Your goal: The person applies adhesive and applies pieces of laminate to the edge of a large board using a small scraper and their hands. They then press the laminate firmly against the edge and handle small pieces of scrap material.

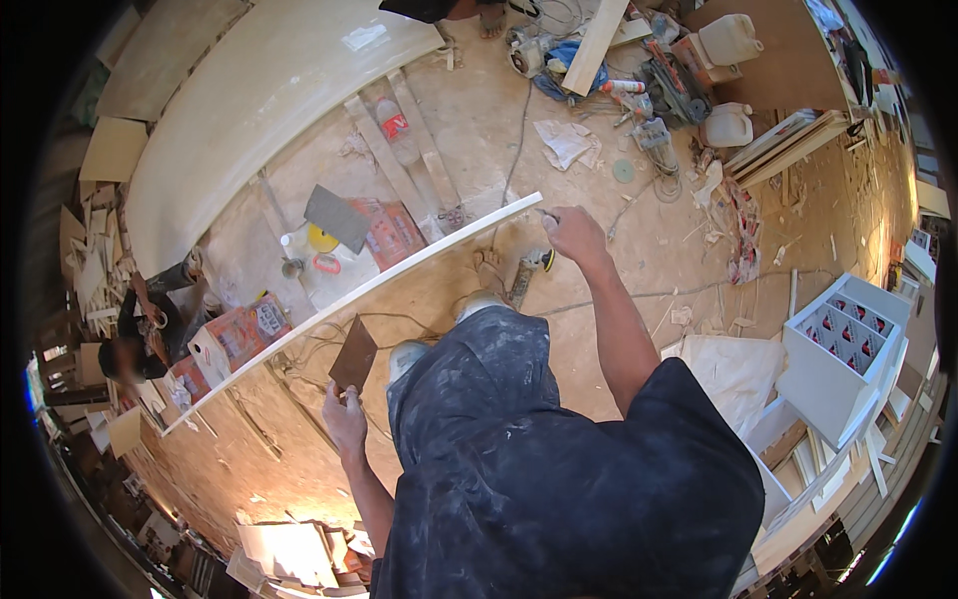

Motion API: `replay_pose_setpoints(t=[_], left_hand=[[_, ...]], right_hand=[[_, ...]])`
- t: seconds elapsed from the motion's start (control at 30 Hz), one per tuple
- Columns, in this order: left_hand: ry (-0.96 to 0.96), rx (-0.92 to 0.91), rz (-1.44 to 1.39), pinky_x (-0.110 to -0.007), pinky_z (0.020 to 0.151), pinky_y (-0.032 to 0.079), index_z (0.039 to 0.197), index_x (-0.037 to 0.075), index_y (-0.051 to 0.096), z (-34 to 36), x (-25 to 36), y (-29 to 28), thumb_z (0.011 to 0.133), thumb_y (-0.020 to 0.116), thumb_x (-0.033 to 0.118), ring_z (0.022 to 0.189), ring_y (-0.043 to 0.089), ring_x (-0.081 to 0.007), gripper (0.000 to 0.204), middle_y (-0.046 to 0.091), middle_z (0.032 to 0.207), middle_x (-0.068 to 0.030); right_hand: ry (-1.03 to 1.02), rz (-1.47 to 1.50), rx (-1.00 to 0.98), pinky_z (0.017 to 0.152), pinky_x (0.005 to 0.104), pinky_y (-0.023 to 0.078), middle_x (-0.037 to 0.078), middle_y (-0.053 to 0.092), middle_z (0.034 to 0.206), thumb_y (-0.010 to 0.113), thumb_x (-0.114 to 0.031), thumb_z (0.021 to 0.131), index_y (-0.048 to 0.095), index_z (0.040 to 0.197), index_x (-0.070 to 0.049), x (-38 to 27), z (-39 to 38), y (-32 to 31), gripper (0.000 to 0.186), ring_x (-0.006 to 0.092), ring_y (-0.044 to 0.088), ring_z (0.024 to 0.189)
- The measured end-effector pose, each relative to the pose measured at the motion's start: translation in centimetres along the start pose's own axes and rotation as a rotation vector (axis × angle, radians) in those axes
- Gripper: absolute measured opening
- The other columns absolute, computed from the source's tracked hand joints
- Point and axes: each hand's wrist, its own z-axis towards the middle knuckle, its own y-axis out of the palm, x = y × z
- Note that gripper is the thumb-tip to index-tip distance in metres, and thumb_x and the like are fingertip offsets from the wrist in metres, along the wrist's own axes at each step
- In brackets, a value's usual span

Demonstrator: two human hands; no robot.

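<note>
A long white strip [399, 268] runs diagonally in front of me, from the lower left up to my right hand. In my left hand [345, 419] is a brown rectangular sheet that looks like sandpaper [354, 353], pinched by its lower edge. The sheet's upper corner points at the strip, with a small gap between them. My right hand [577, 236] is closed beside the strip's upper right end. Its fingertips are right by that end; whether they grip it or some small thing cannot be made out. A power tool like an angle grinder [529, 275] lies by my foot.
A big glossy white panel [259, 110] spreads across the upper left. Cartons [239, 344], a bottle [392, 125] and a grey sheet [337, 218] lie beyond the strip. Another person [150, 324] sits at left. Cables cross the floor. A white drawer unit [843, 349] stands right.
</note>
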Motion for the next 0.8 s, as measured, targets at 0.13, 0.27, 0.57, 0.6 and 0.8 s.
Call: replay_pose_setpoints(t=[0.13, 0.27, 0.57, 0.6, 0.8], left_hand=[[-0.005, -0.005, -0.001, -0.031, 0.061, 0.050, 0.120, -0.003, 0.056, 0.0, 0.3, 0.0, 0.090, 0.055, 0.005, 0.068, 0.066, -0.0187, 0.032, 0.069, 0.089, -0.0137], [0.019, -0.002, -0.019, -0.031, 0.060, 0.050, 0.120, -0.003, 0.056, -0.1, 0.4, 0.1, 0.090, 0.055, 0.005, 0.067, 0.065, -0.0187, 0.032, 0.069, 0.090, -0.0140], [0.002, -0.006, 0.012, -0.032, 0.062, 0.049, 0.121, -0.002, 0.056, 0.1, 0.1, -0.3, 0.089, 0.055, 0.005, 0.067, 0.064, -0.0183, 0.032, 0.068, 0.090, -0.0135], [0.003, -0.007, 0.020, -0.032, 0.062, 0.049, 0.121, -0.002, 0.056, 0.1, 0.0, -0.4, 0.089, 0.055, 0.005, 0.067, 0.064, -0.0182, 0.032, 0.068, 0.089, -0.0135], [0.009, 0.005, 0.013, -0.031, 0.061, 0.049, 0.119, -0.002, 0.057, 0.1, 0.5, -0.3, 0.089, 0.055, 0.004, 0.065, 0.063, -0.0176, 0.030, 0.068, 0.088, -0.0129]], right_hand=[[0.057, 0.127, 0.081, 0.081, 0.0400, 0.050, 0.020, 0.067, 0.102, 0.055, -0.032, 0.091, 0.066, 0.114, -0.005, 1.0, -0.7, 1.1, 0.037, 0.0314, 0.065, 0.093], [0.260, 0.818, 0.055, 0.059, 0.0317, 0.051, 0.013, 0.065, 0.096, 0.054, -0.032, 0.095, 0.061, 0.122, -0.006, 1.5, -0.8, 3.3, 0.038, 0.0212, 0.063, 0.071], [0.534, 1.501, 0.036, 0.044, 0.0248, 0.046, 0.007, 0.057, 0.098, 0.053, -0.031, 0.097, 0.049, 0.133, -0.011, -1.3, -1.1, 5.5, 0.042, 0.0157, 0.058, 0.060], [0.558, 1.518, 0.035, 0.045, 0.0246, 0.047, 0.007, 0.058, 0.098, 0.053, -0.032, 0.097, 0.048, 0.132, -0.011, -1.8, -1.1, 5.5, 0.041, 0.0166, 0.059, 0.061], [0.635, 1.703, 0.078, 0.069, 0.0420, 0.055, 0.012, 0.054, 0.111, 0.052, -0.034, 0.096, 0.039, 0.137, -0.018, -4.1, -0.5, 6.8, 0.046, 0.0279, 0.061, 0.085]])
